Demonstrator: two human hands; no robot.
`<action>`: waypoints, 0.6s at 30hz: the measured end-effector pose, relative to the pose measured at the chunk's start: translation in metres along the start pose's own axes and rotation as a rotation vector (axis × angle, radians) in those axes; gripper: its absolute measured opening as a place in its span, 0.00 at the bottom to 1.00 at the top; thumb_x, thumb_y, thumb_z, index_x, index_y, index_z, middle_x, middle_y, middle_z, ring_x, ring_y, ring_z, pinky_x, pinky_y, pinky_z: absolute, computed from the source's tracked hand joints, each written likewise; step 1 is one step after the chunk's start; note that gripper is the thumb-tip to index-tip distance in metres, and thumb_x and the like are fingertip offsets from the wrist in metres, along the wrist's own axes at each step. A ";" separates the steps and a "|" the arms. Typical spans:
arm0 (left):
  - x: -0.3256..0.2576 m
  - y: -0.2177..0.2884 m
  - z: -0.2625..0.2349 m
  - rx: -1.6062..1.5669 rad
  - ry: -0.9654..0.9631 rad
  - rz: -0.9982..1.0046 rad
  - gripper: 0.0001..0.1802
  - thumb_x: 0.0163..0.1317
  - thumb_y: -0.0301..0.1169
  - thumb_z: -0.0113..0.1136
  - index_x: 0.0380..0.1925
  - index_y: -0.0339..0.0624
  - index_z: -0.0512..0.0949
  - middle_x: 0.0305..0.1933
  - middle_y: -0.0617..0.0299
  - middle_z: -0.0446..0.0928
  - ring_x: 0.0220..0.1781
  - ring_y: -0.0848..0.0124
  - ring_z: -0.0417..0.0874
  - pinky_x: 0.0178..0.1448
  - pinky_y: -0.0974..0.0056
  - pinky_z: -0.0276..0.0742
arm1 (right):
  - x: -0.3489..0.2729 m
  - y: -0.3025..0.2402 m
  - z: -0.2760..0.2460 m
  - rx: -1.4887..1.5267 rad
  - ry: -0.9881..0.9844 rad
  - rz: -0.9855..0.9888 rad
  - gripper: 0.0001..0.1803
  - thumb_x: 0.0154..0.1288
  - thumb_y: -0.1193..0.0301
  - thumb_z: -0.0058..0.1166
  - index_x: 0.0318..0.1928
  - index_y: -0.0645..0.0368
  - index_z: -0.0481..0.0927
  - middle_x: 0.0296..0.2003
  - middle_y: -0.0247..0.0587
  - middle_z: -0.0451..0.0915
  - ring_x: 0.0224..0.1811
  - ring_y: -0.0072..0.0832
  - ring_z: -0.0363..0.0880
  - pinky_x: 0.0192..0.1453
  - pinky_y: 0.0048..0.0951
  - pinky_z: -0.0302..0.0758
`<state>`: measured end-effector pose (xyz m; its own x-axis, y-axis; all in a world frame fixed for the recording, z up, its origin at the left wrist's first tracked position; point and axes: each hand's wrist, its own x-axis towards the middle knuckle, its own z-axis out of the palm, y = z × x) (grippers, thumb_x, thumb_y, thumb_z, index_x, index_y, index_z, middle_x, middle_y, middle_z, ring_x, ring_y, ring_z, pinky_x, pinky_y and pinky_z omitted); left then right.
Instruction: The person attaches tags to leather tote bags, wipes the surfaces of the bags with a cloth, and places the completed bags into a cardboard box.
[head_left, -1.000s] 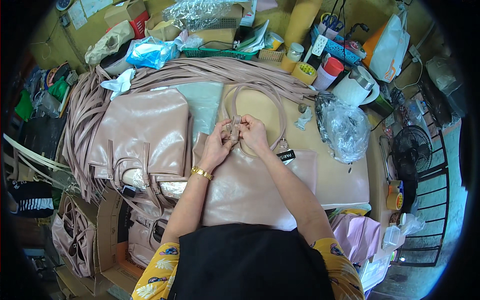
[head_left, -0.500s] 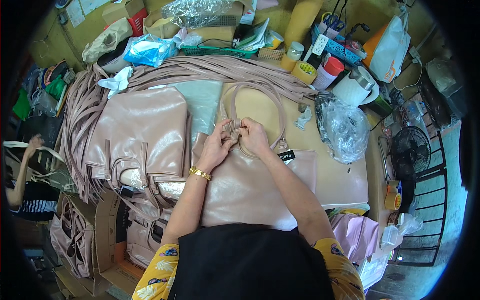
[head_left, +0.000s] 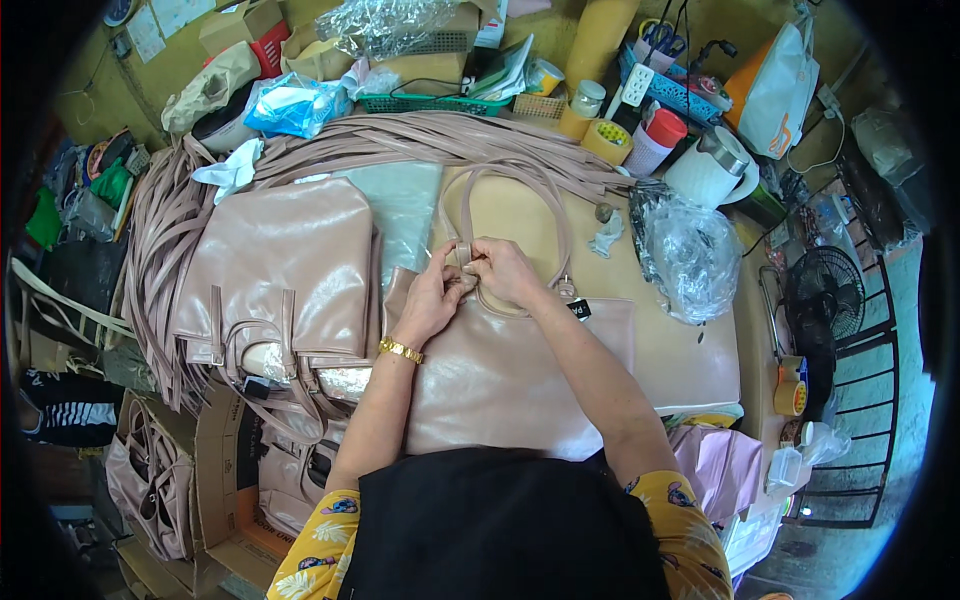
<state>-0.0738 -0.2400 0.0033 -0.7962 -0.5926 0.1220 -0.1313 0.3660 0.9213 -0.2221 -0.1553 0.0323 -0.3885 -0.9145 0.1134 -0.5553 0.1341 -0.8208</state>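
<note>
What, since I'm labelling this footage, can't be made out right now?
Strap, head view: partly hidden by the fingers of the left hand and right hand.
Bag, head view: near edge partly behind the black garment.
Plastic bundle, head view: contents obscured by creases and glare.
Striped shirt, head view: cut off by the dark left rim.

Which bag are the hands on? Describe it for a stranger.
Find the wide tan work surface, then the stacked glossy pinkish-beige bags at left. Right of them lies another flat, glossy pinkish-beige bag. Unlike theirs, its looped handles point away from the person, and the left hand and right hand pinch its strap.
</note>
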 end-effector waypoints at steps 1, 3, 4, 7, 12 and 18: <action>0.000 0.001 0.000 0.007 0.002 0.004 0.36 0.61 0.25 0.63 0.68 0.46 0.60 0.43 0.49 0.84 0.48 0.56 0.85 0.52 0.57 0.78 | 0.000 -0.001 0.000 0.008 -0.003 0.023 0.03 0.59 0.80 0.55 0.31 0.69 0.76 0.23 0.46 0.78 0.26 0.26 0.75 0.34 0.33 0.72; 0.001 -0.001 0.001 -0.031 0.011 -0.007 0.36 0.61 0.25 0.64 0.68 0.47 0.60 0.42 0.50 0.84 0.47 0.56 0.85 0.51 0.57 0.78 | 0.002 -0.002 -0.002 -0.015 0.009 0.061 0.04 0.59 0.79 0.57 0.29 0.67 0.76 0.21 0.43 0.77 0.24 0.23 0.74 0.31 0.33 0.72; 0.001 -0.004 0.000 -0.047 0.016 -0.013 0.36 0.60 0.25 0.64 0.68 0.47 0.60 0.42 0.50 0.84 0.47 0.56 0.85 0.51 0.57 0.78 | 0.004 -0.001 -0.005 -0.045 0.024 0.076 0.04 0.58 0.79 0.58 0.28 0.66 0.77 0.20 0.42 0.76 0.23 0.22 0.74 0.30 0.32 0.71; 0.004 -0.015 0.001 -0.101 0.008 0.000 0.37 0.60 0.26 0.65 0.68 0.48 0.61 0.41 0.51 0.84 0.46 0.57 0.85 0.50 0.58 0.78 | 0.000 0.012 0.009 0.029 0.101 0.152 0.07 0.56 0.75 0.63 0.29 0.66 0.79 0.22 0.47 0.79 0.24 0.30 0.77 0.32 0.34 0.73; 0.005 -0.012 0.004 -0.156 -0.013 -0.018 0.37 0.60 0.24 0.64 0.69 0.49 0.61 0.39 0.53 0.84 0.42 0.63 0.85 0.48 0.61 0.77 | 0.000 0.044 0.015 0.145 0.100 0.166 0.08 0.56 0.72 0.64 0.29 0.66 0.80 0.22 0.47 0.81 0.24 0.31 0.79 0.34 0.34 0.74; 0.005 -0.012 0.005 -0.259 -0.056 -0.033 0.37 0.64 0.17 0.59 0.71 0.48 0.57 0.40 0.59 0.80 0.41 0.77 0.79 0.41 0.71 0.77 | -0.003 0.046 0.020 0.299 0.112 0.229 0.07 0.60 0.73 0.63 0.30 0.65 0.80 0.22 0.40 0.79 0.23 0.23 0.76 0.30 0.30 0.72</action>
<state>-0.0789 -0.2439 -0.0092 -0.8265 -0.5577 0.0765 -0.0079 0.1473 0.9891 -0.2311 -0.1539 -0.0171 -0.5647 -0.8241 -0.0449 -0.2124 0.1978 -0.9569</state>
